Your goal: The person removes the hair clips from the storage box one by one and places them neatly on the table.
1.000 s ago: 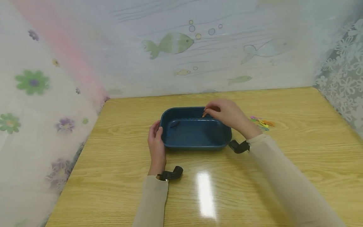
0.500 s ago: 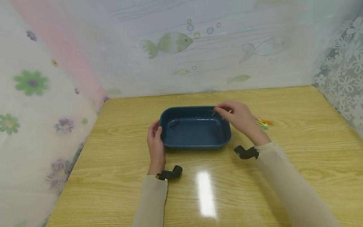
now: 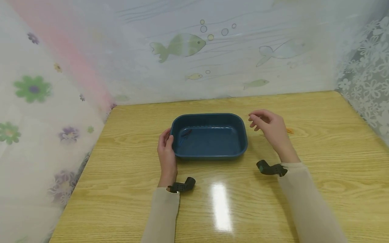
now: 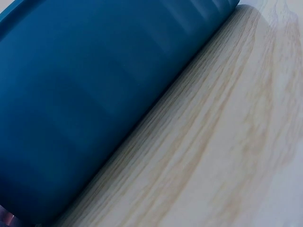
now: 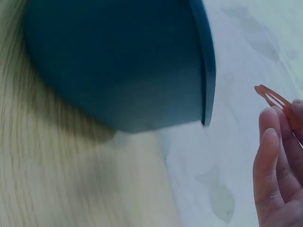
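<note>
A dark blue rectangular basin (image 3: pixel 209 158) stands on the table. My left hand (image 3: pixel 166 152) grips its left end, thumb at the rim and fingers along the outside. The left wrist view is filled mostly by the basin's outer wall (image 4: pixel 94 85). My right hand (image 3: pixel 271 130) is raised just beyond the basin's right end. It pinches an orange hair clip (image 5: pixel 273 97), seen clearly in the right wrist view but hardly in the head view. A dark slim piece (image 3: pixel 186 133), perhaps another clip, lies at the left inside the basin.
An orange piece (image 3: pixel 290 131) shows on the table behind my right hand, which hides most of a small colourful pile there. The wood-grain table (image 3: pixel 127 175) ends at a fish-patterned curtain (image 3: pixel 182 81). A flowered curtain (image 3: pixel 60 108) hangs at the left.
My right hand has moved right, from above the basin to beyond its right end, with the orange hair clip. It now covers most of the colourful pile. My left hand stays put.
</note>
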A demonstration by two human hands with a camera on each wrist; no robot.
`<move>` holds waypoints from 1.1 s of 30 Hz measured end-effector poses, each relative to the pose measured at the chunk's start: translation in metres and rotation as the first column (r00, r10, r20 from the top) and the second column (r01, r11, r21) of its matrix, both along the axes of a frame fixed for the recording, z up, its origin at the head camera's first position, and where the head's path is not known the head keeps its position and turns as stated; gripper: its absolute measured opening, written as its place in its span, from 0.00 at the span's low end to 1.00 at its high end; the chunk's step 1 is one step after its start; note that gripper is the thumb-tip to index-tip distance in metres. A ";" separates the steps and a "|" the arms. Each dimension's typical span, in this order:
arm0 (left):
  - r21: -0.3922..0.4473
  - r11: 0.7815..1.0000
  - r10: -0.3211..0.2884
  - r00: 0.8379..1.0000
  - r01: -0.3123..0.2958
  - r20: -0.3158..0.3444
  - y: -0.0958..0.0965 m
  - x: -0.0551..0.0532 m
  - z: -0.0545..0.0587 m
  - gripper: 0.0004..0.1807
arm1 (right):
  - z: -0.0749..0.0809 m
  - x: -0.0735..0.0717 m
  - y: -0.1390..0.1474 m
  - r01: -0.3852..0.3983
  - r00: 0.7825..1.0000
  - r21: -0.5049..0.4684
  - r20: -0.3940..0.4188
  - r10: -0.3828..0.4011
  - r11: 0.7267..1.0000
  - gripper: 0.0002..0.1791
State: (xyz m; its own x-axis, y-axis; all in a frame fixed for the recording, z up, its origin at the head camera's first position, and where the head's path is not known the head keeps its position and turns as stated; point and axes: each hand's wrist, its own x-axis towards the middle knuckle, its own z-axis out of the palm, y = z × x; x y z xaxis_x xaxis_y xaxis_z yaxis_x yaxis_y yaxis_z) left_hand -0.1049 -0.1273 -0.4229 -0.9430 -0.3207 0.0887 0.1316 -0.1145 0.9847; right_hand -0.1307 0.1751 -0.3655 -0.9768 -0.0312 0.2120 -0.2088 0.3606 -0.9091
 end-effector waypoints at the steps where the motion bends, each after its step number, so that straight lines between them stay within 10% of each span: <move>1: 0.002 1.000 0.000 1.000 0.000 0.000 0.000 0.000 0.000 0.18 | -0.004 -0.002 0.004 0.003 1.000 -0.016 -0.001 -0.003 1.000 0.14; 33: -0.029 0.999 0.013 1.000 -0.013 -0.001 -0.001 -0.001 -0.001 0.18 | -0.052 -0.017 0.040 0.190 0.954 0.166 0.201 -0.222 0.968 0.24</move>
State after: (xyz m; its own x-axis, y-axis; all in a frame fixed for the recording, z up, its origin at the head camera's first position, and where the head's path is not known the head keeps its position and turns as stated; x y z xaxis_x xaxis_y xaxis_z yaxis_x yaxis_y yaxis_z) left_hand -0.1058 -0.1282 -0.4235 -0.9387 -0.3302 0.0987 0.1334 -0.0842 0.9875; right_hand -0.1475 0.2154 -0.4176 -0.9870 0.1607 0.0026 0.0798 0.5044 -0.8598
